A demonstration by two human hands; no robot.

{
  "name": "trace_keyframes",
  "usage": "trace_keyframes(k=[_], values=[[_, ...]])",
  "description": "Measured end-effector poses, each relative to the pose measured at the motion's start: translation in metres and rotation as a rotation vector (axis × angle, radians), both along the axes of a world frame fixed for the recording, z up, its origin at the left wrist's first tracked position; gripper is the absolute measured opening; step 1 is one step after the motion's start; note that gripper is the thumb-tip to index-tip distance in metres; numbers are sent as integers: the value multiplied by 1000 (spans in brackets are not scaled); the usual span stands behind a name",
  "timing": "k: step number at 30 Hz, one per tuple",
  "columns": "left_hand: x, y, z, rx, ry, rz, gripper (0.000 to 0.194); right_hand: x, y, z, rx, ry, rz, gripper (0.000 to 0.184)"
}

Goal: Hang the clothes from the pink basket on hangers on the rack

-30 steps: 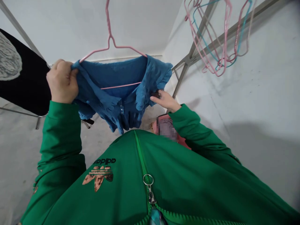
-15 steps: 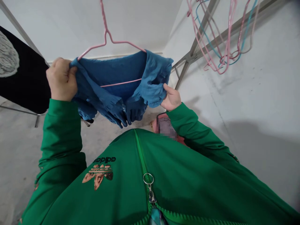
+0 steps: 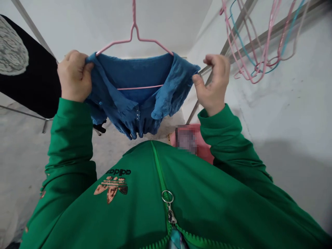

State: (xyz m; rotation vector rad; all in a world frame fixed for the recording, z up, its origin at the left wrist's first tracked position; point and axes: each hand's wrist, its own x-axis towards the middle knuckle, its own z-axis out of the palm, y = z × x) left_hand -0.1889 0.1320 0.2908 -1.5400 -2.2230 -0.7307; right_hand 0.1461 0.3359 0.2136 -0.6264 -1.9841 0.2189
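The right hand (image 3: 214,84) has lifted off the blue shirt (image 3: 135,72) and hangs empty, fingers loosely curled, just beside it; the left hand (image 3: 74,76) grips the shirt's shoulder on the pink wire hanger (image 3: 134,17).

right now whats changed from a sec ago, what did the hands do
The right hand let go of the blue shirt and moved up and outward, and now sits just beside the shirt's edge with its fingers curled. The left hand still grips the shirt's other side, and the shirt still hangs on the pink hanger.
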Motion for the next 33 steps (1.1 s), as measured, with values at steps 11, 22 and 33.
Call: trace_keyframes(k=[11, 22, 33], values=[[-8, 8, 5, 56, -67, -50, 11, -24, 30, 28, -47, -294, 205, 49], [88, -26, -63, 323, 182, -12, 36, -18, -2, 54, -10, -204, 92, 62], [124, 26, -153, -115, -34, -124, 27, -11, -16, 64, 121, -147, 107, 59]])
